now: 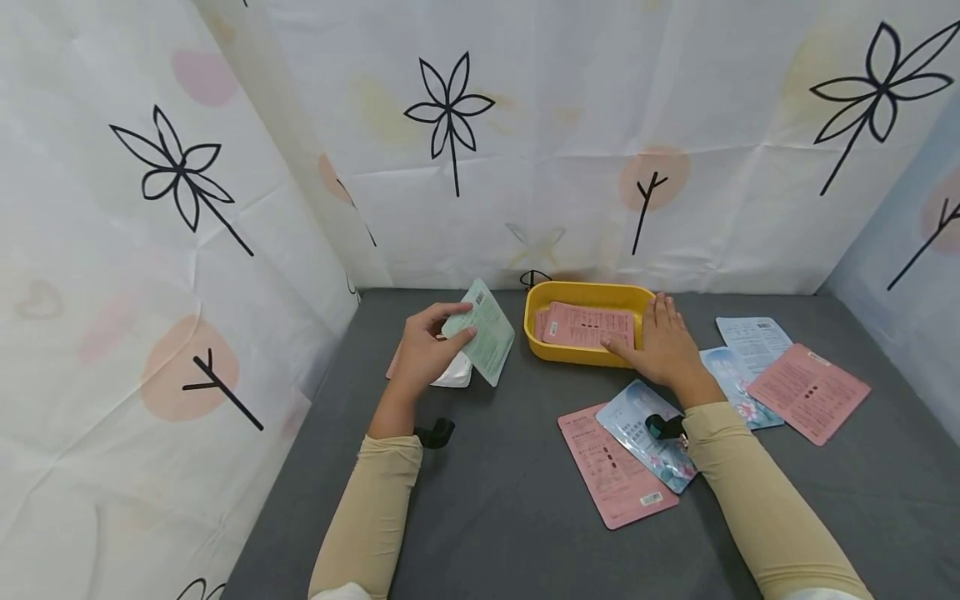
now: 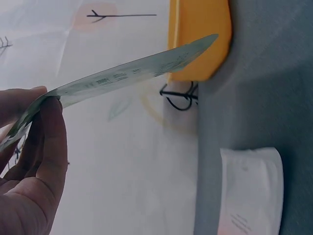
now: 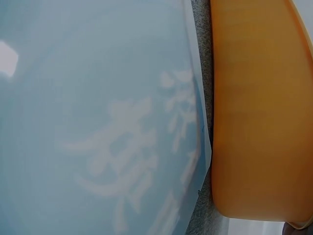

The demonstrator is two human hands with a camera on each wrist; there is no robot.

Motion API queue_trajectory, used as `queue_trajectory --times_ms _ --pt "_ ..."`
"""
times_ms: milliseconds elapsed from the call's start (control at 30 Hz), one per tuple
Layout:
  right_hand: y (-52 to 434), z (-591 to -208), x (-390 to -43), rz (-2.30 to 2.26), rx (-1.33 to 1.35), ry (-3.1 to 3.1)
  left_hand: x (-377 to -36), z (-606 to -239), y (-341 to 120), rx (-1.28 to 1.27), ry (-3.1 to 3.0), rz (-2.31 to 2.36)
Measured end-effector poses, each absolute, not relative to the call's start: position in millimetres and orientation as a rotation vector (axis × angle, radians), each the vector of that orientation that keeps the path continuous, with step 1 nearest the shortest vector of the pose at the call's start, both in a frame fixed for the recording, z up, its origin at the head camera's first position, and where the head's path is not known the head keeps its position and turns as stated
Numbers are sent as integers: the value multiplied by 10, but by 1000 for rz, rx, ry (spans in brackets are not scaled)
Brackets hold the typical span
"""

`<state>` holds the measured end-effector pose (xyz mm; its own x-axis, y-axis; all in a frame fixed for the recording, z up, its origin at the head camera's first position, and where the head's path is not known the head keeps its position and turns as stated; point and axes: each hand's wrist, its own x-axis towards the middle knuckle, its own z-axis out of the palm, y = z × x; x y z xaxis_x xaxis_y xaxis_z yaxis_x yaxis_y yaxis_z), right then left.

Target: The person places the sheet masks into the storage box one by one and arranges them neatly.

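Note:
Between thumb and fingers, my left hand pinches a flat pale green sachet with printed text, tilted above the table left of a yellow plastic bin. In the left wrist view the sachet appears almost edge-on. My right hand rests at the bin's right end, fingers extended along the rim and the thumb reaching over the front edge. Pink sachets lie inside the bin. In the right wrist view, a blue sachet fills the left side beside the bin wall.
Partly hidden below my left hand lies a white packet. A pink sachet and a blue floral one overlap in front of the bin. Blue and pink sachets lie at the right. A patterned cloth hangs behind the grey table.

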<state>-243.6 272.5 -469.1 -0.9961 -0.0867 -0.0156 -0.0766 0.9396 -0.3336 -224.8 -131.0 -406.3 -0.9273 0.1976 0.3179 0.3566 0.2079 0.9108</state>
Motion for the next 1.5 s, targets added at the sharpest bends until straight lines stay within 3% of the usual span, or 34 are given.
queue_trajectory --times_ms 300,867,1500 --pt "2746 -4733 -2424 -525 -142 3059 -2349 -3995 -1006 -612 -2165 -1934" --pt "2737 -4721 -2450 -516 -122 3085 -2482 -4236 -701 -549 -2131 -1927" --pt "2731 -4697 -2446 -511 -125 3071 -2448 -4414 -671 -603 -2573 -1722"
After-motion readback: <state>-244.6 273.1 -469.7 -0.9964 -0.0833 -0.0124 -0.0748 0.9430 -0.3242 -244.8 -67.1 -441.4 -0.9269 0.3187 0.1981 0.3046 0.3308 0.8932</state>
